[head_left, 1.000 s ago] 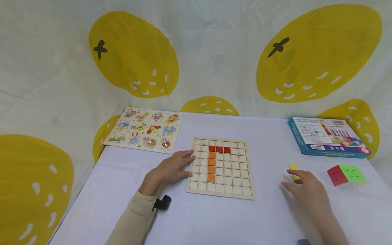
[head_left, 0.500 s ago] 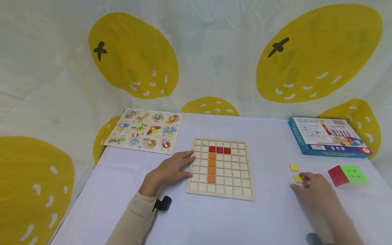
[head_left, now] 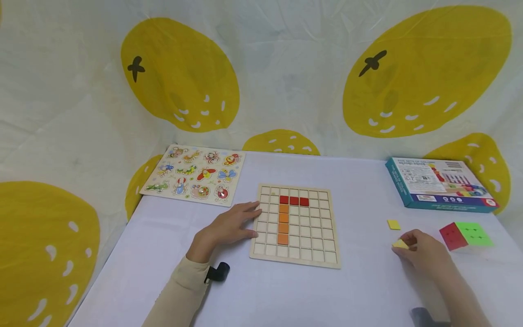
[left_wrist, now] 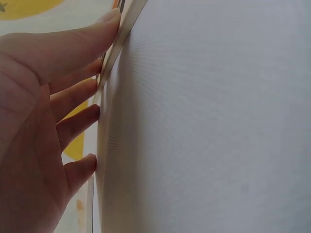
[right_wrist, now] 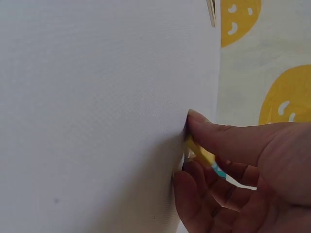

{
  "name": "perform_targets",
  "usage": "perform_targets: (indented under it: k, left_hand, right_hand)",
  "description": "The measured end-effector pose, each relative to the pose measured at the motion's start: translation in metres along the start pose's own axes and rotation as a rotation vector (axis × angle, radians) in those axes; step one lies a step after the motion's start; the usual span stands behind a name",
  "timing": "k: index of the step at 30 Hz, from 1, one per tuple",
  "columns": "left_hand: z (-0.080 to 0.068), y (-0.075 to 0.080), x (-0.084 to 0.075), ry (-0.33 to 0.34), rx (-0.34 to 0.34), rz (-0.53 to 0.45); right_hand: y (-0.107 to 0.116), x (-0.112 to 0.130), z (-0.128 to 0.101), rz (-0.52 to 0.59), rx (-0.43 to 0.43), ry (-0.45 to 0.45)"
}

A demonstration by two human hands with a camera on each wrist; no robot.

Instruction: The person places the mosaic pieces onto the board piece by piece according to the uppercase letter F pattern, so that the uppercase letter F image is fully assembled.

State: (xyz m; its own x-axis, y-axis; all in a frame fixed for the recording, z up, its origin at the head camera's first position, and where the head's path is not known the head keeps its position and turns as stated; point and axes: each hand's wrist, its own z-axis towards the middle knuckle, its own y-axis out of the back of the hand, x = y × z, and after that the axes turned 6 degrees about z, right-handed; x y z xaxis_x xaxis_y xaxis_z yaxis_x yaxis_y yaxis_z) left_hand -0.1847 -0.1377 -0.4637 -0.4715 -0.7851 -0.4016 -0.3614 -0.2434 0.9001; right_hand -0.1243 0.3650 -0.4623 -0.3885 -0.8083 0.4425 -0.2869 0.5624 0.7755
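My left hand point(head_left: 232, 225) rests its fingertips and thumb on the left edge of a wooden grid board point(head_left: 298, 262), fingers straight and spread. On the board, a row of red tiles point(head_left: 294, 200) sits above a column of orange tiles point(head_left: 283, 218). Over at the right, my right hand point(head_left: 425, 252) pinches a yellow tile point(head_left: 400, 245) between thumb and fingers, tilted up at one edge. The right wrist view shows the same yellow tile point(right_wrist: 200, 151) between thumb and fingers, close to the tabletop. Just beyond lies another yellow tile point(head_left: 394, 225), flat on the cloth.
A red and green puzzle cube point(head_left: 466, 235) stands right of my right hand. Behind it lies a teal-edged toy box point(head_left: 443, 184). An insect peg puzzle point(head_left: 194, 175) lies at the back left. White cloth point(head_left: 327, 295) covers the table.
My right hand has drawn back toward me and right, uncovering the yellow tiles, and has taken hold of the nearer one, which now tilts up. The left hand has stayed put.
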Motion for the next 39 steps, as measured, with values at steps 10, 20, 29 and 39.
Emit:
perform_targets:
  k: [10, 20, 29, 39]
  left_hand:
    - [0.0, 0.0, 0.0, 0.002, 0.001, 0.009]
    - [0.001, -0.001, 0.001, -0.001, -0.002, 0.014]
    - [0.001, 0.0, 0.001, 0.012, 0.001, 0.014]
    - [0.002, -0.002, 0.001, 0.008, -0.006, 0.022]
  right_hand:
    - [0.001, 0.01, -0.011, 0.026, -0.036, 0.016]
    - [0.001, 0.038, -0.027, 0.137, -0.098, 0.135]
    - [-0.012, 0.072, -0.033, 0.152, -0.146, 0.218]
    - [-0.03, 0.114, -0.035, 0.224, -0.177, 0.321]
